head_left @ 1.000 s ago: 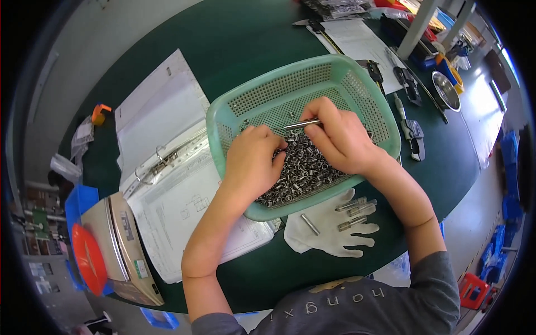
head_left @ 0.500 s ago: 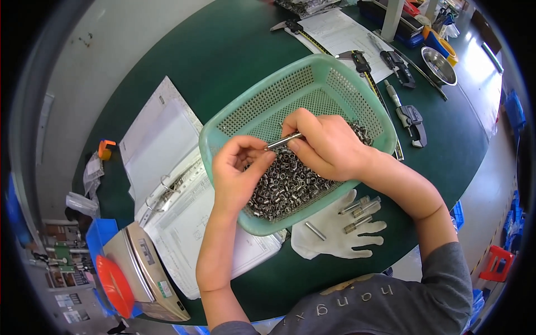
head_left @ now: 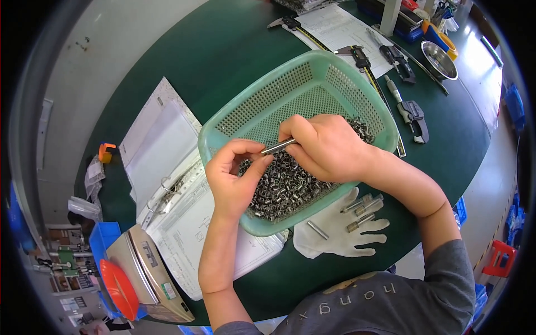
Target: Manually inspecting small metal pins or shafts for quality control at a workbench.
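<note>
A slim metal rod (head_left: 278, 146) is held between my hands above the green perforated basket (head_left: 245, 224). My right hand (head_left: 330, 148) is closed round its right end. The thumb and forefinger of my left hand (head_left: 230, 177) pinch at its left end; whether a small ring sits there is hidden by the fingertips. Beneath my hands, a heap of small shiny metal rings (head_left: 286, 190) fills the near part of the basket.
By the basket's near side, a white glove (head_left: 312, 244) bears a short metal pin (head_left: 317, 230) and several clear-sleeved pieces (head_left: 365, 207). An open binder (head_left: 192, 226) and scale (head_left: 146, 262) stand left. Calipers (head_left: 362, 58), micrometers (head_left: 412, 114) and a metal bowl (head_left: 439, 60) lie beyond.
My right hand has shifted slightly left, and the rod has moved a little left and down with it. The left fingers still pinch at its end.
</note>
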A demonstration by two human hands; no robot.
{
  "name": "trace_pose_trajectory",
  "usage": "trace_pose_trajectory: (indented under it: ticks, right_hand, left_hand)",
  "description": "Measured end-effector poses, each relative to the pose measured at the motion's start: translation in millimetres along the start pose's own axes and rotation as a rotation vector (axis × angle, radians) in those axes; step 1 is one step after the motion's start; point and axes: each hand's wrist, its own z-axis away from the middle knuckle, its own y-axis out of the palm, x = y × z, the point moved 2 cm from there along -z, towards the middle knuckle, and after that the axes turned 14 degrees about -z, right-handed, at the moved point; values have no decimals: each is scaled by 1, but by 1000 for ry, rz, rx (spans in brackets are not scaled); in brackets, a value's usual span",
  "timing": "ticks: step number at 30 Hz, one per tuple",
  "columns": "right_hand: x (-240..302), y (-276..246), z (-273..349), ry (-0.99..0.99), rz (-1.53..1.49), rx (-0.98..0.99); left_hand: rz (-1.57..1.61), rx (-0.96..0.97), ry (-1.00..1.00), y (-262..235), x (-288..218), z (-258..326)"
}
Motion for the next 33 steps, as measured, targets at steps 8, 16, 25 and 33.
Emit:
trace_pose_trajectory:
  ticks: [8,16,25,33]
  right_hand:
    - [2,4,-2,-51,-84,44]
    - [5,3,0,49,-36,-86]
    - [-8,-8,2,53,-41,-102]
    - [0,5,-7,248,-49,-56]
  left_hand:
    - [123,126,-145,2,-1,0]
    - [-555,197,1,4,-1,1]
    - [-1138,295,237,27,4,-2]
    - [-1110,246,44,18,32,6]
